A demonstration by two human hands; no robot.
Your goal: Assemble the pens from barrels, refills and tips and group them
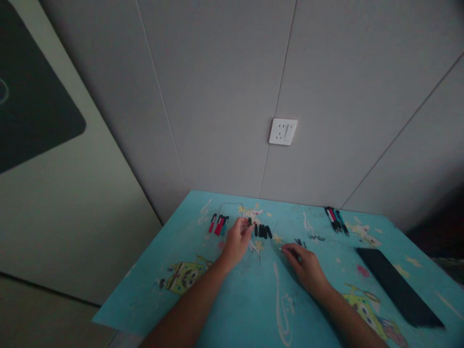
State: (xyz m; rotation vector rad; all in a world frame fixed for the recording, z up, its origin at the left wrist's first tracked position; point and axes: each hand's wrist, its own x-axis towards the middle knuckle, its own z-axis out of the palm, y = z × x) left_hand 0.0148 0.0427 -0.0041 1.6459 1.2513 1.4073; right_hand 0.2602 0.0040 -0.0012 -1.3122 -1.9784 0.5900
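My left hand point(238, 238) is closed in a pinch on a small black pen part point(250, 221), just left of a row of several short black pen parts point(263, 231). Thin white sticks point(253, 246), like pen refills, lie below its fingers. To its left rest several red and teal pen barrels point(220, 225) with dark ends. Lower and to the right, my right hand point(301, 261) has thumb and forefinger pressed together; a tiny pale tip shows at them, too small to name. Behind its knuckles lie slim dark pieces point(300, 243) and several small springs point(317, 238).
The blue cartoon-printed table point(239, 299) stands against a grey panelled wall. Several whole-looking pens point(336, 221) lie at the back right. A flat black slab point(398, 287) lies on the right side. A white socket point(283, 131) is on the wall; a pale cabinet point(72, 203) stands left.
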